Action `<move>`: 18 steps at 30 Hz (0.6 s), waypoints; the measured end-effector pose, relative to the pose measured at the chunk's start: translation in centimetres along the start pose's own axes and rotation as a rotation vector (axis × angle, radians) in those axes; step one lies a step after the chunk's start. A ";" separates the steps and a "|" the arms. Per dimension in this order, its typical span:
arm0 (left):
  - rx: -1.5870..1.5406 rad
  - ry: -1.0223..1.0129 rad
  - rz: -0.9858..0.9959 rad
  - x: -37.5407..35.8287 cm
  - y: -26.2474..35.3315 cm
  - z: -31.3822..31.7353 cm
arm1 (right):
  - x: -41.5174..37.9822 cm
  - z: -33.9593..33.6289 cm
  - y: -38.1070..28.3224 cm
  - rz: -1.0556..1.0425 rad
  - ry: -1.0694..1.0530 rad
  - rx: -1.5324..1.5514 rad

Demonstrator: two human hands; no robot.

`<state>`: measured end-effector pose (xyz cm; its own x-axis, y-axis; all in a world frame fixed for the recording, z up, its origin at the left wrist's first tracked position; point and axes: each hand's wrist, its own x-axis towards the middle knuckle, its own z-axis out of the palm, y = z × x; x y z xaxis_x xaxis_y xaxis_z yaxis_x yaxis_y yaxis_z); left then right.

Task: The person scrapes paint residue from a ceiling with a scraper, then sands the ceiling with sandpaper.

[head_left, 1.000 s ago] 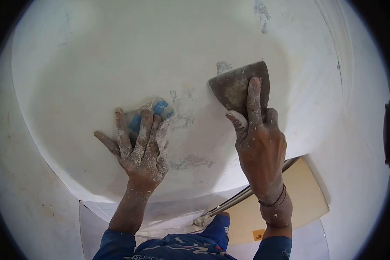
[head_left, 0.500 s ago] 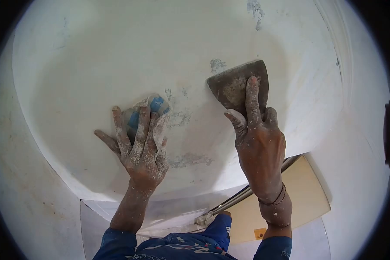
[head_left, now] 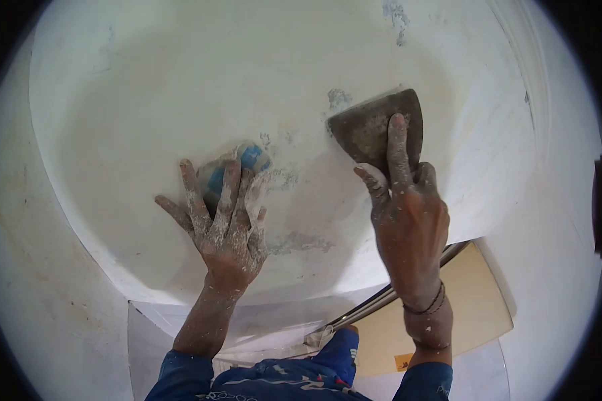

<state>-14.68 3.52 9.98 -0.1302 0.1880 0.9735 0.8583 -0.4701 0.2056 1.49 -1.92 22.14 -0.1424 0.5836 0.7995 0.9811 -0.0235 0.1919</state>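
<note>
My right hand [head_left: 408, 200] grips a wide putty knife [head_left: 374, 127], index finger stretched along its blade. The grey blade rests on the white wall surface [head_left: 201, 80], just below a rough grey patch [head_left: 338, 98]. To the left, my left hand [head_left: 227, 227] has its fingers spread over a crumpled plastic packet [head_left: 252, 157] with blue print, pressed to the same surface. White powder or putty coats both hands, more heavily the left. The underside of the packet is hidden, as is most of the knife's handle.
More grey patches show at the top [head_left: 396, 20] and below the hands [head_left: 301, 242]. A cream panel [head_left: 478, 294] with a dark rail edge stands at lower right. A dark object [head_left: 600, 207] is at the far right edge. A side wall [head_left: 20, 220] borders the left.
The view has shifted slightly, so the wall marks sit a little further right. Both hands have moved slightly right with what they hold; their grips look the same.
</note>
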 end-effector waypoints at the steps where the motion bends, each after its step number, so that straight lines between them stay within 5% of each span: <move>1: -0.007 -0.010 -0.007 0.0 0.1 0.0 | 0.3 0.1 -0.3 0.007 0.033 -0.018; 18: 0.033 -0.044 0.038 0.0 0.6 -0.3 | -0.4 0.7 0.4 -0.001 0.128 0.074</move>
<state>-14.30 2.98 10.13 -0.0759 0.2090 0.9750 0.8780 -0.4494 0.1647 2.07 -1.58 21.51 -0.1543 0.4748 0.8665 0.9873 0.0400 0.1539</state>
